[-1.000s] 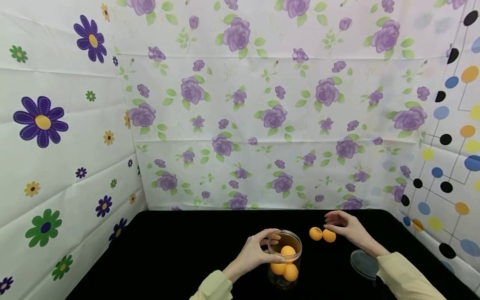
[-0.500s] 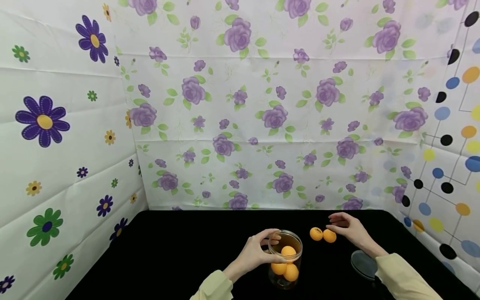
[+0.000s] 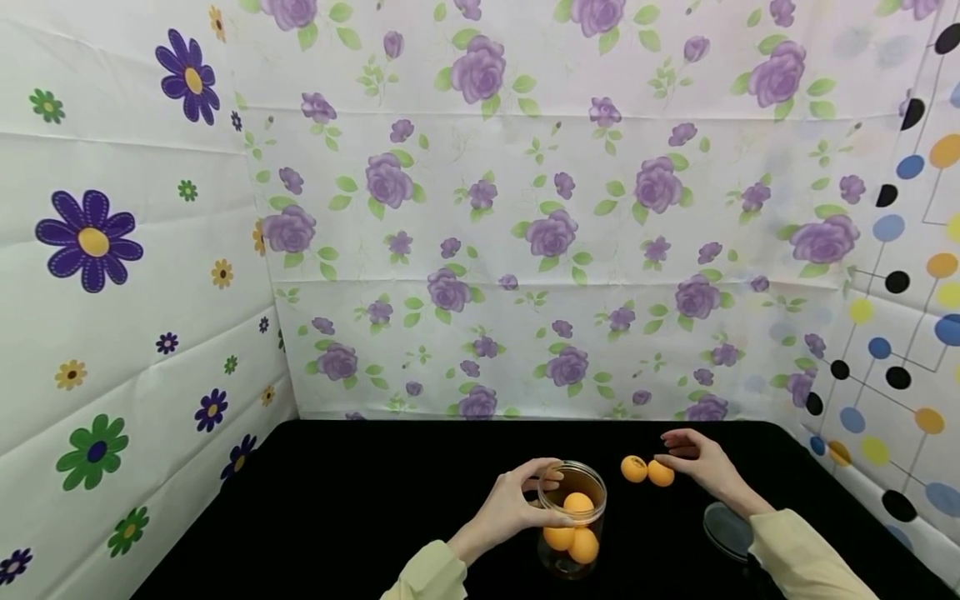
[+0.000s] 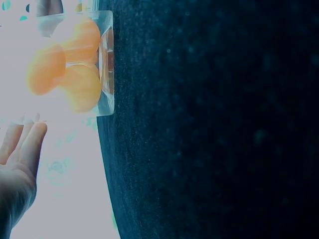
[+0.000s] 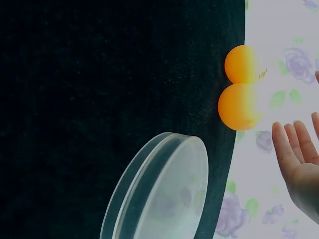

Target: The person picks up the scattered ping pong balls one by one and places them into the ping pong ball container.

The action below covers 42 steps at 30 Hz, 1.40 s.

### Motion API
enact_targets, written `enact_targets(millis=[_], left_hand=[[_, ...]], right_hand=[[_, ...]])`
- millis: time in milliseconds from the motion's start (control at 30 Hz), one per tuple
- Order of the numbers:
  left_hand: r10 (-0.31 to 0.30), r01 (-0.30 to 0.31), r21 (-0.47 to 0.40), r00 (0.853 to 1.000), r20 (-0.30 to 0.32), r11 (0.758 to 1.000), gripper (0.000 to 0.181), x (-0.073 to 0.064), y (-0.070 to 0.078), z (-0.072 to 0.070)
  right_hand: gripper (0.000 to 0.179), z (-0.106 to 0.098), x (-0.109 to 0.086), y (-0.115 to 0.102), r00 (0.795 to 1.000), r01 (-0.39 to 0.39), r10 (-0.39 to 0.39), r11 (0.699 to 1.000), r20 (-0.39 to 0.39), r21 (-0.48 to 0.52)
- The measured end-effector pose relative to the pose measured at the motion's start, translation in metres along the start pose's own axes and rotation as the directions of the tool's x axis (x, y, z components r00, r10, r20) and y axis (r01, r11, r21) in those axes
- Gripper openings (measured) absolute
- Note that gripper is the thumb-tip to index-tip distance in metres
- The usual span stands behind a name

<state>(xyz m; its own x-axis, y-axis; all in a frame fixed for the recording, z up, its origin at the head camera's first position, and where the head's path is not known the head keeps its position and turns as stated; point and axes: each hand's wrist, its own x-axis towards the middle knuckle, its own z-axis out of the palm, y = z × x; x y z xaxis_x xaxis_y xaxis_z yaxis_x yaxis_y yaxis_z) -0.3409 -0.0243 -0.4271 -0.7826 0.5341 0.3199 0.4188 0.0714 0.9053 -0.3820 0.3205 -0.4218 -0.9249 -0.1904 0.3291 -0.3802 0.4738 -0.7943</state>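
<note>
In the head view my left hand grips a clear round jar near its open rim, thumb in front and fingers round the back. Orange table tennis balls lie inside; three show there. The left wrist view has the jar wall and the balls close up. To the jar's right, two more table tennis balls, one printed and one plain, touch each other on the table. My right hand is beside the plain ball, fingers loosely bent, holding nothing; the right wrist view shows a gap.
A round translucent lid lies on the black tabletop, under and beside the right forearm. It looms large in the right wrist view. Flower-printed cloth walls enclose the table at the back and left; a dotted one stands right.
My right hand has drifted slightly to the right and down beside the two balls. The left hand, the jar and the balls stay where they were.
</note>
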Motion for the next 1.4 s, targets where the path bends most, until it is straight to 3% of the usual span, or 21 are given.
enact_targets(millis=[700,1400], left_hand=[[0.017,-0.017,-0.033,1.0,0.014,0.999,0.058,0.0,-0.001,0.0],[0.002,-0.002,-0.035,1.0,0.007,0.999,0.056,-0.001,-0.001,0.0]], right_hand=[[0.048,0.01,-0.004,0.012,0.997,-0.079,0.077,0.993,-0.031,-0.089],[0.053,0.01,-0.006,0.023,0.99,-0.13,0.131,0.991,0.048,-0.029]])
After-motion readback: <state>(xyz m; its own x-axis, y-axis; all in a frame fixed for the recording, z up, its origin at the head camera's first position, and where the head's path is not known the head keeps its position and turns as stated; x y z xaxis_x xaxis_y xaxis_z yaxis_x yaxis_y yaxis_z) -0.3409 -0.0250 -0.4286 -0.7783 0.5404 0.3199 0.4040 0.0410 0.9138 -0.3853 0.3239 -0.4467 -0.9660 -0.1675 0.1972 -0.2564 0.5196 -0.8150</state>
